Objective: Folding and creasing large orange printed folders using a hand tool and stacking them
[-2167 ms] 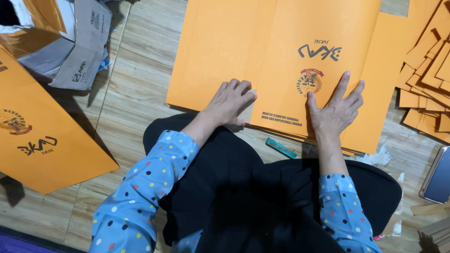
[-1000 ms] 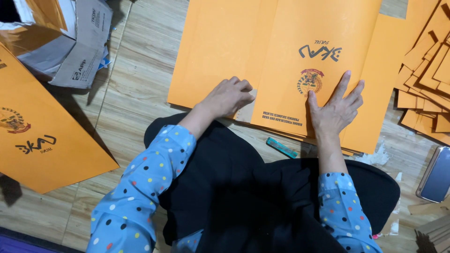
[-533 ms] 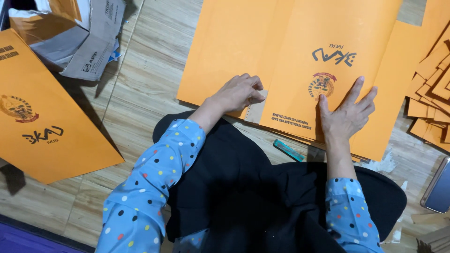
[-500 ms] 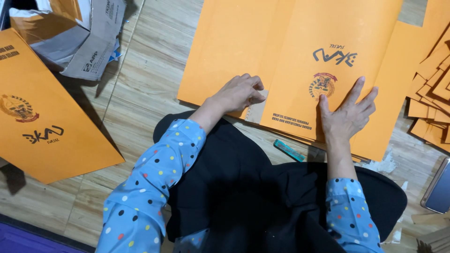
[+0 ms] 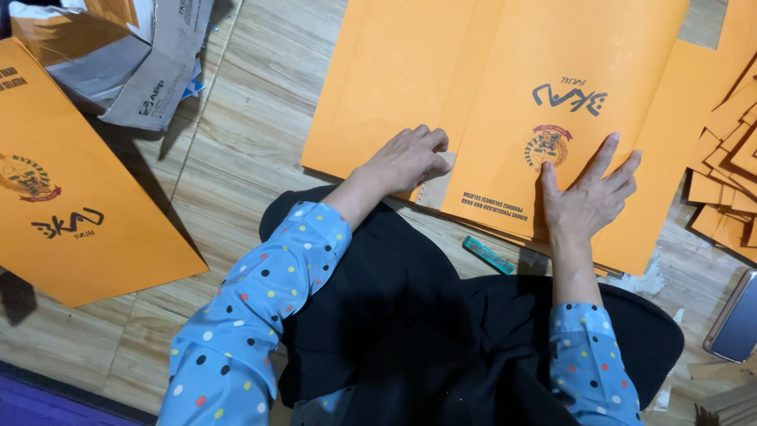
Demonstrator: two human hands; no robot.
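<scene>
A large orange printed card sheet [image 5: 505, 102], folded into panels, lies on the wooden floor in front of my lap. My left hand [image 5: 410, 158] rests on its near edge with the fingers curled, pressing down by the fold and a small tan strip [image 5: 436, 188]. My right hand [image 5: 587, 197] lies flat on the right panel, fingers spread, just below the printed emblem. Neither hand holds anything. A small teal stick [image 5: 487, 255] lies on the floor between my hands, near my knee.
Another orange printed sheet [image 5: 71, 189] lies at the left. A torn cardboard box [image 5: 126, 55] sits at the top left. Stacked orange cut pieces [image 5: 729, 181] lie at the right edge, with a phone [image 5: 737, 319] below them.
My left hand has slid a little to the right along the near edge toward the fold. My right hand stays flat on the panel. The view has shifted slightly.
</scene>
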